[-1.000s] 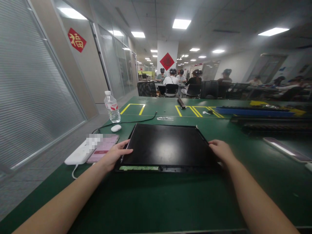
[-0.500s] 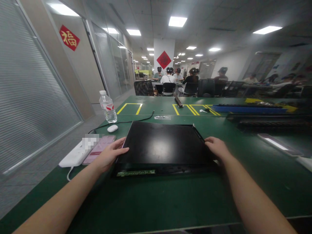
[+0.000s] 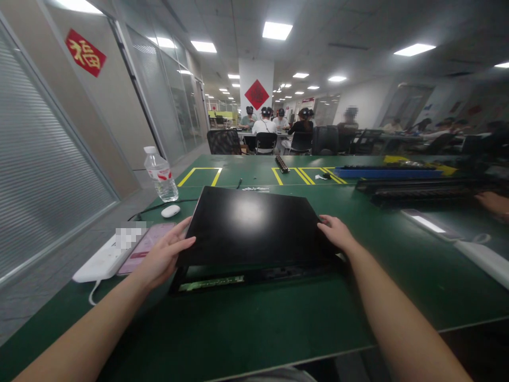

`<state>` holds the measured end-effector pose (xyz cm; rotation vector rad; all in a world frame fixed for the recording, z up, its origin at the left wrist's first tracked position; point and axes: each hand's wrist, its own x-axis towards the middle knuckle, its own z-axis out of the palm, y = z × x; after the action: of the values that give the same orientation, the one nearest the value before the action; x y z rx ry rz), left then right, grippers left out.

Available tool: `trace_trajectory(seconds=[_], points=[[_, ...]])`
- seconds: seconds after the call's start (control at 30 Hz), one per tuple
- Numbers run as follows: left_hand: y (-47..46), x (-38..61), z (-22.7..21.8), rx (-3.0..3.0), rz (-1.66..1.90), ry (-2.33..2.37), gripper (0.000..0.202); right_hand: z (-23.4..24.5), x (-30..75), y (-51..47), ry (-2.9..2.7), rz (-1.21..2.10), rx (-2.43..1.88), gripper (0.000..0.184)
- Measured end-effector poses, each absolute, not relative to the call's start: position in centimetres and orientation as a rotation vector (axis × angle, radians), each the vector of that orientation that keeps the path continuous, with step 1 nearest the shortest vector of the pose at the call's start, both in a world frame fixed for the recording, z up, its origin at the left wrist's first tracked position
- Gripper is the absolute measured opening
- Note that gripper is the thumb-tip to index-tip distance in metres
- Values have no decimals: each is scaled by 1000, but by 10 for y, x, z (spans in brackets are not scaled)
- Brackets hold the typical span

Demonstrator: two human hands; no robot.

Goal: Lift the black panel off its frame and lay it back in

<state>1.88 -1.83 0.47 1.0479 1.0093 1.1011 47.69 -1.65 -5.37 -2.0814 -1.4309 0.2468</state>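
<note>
A glossy black screen panel [image 3: 254,228] is held between both hands, tilted with its far edge higher, and a ceiling light reflects in it. My left hand [image 3: 169,252] grips its left edge, thumb on top. My right hand [image 3: 336,232] grips the right edge, the fingers partly hidden behind it. Beneath the panel's near edge a dark frame [image 3: 274,274] lies on the green table [image 3: 246,323], carrying a narrow green circuit board [image 3: 210,283]. The panel covers most of that frame.
On the left stand a water bottle [image 3: 162,178], a white earbud case [image 3: 170,211], a power strip [image 3: 99,260] and a phone [image 3: 145,246]. At right are dark strips [image 3: 417,191], a blue tray [image 3: 385,172], another phone [image 3: 429,224] and another person's hand [image 3: 493,204]. People sit behind.
Both hands have raised the panel, whose far edge now hides part of the black cable. The view has turned right, and another person's hand has come into sight at the right edge.
</note>
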Motion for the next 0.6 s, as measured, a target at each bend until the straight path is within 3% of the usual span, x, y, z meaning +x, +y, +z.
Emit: trace_trajectory(seconds=[0.17,0.3,0.47,0.6], points=[[-23,23,10,1016,1124,1011,101,-53,474,-18,-1329,452,-1960,29],[-22,21,9,998,1150,997,91,-46,476,-19,-1059,541,-1830,24],[-16,14,9,1007,1253,1021,70,-25,474,-26,-981,717,-1424,47],[-17,12,13,1004,1247,1033,68,-16,465,-37,-990,828,-1305,54]])
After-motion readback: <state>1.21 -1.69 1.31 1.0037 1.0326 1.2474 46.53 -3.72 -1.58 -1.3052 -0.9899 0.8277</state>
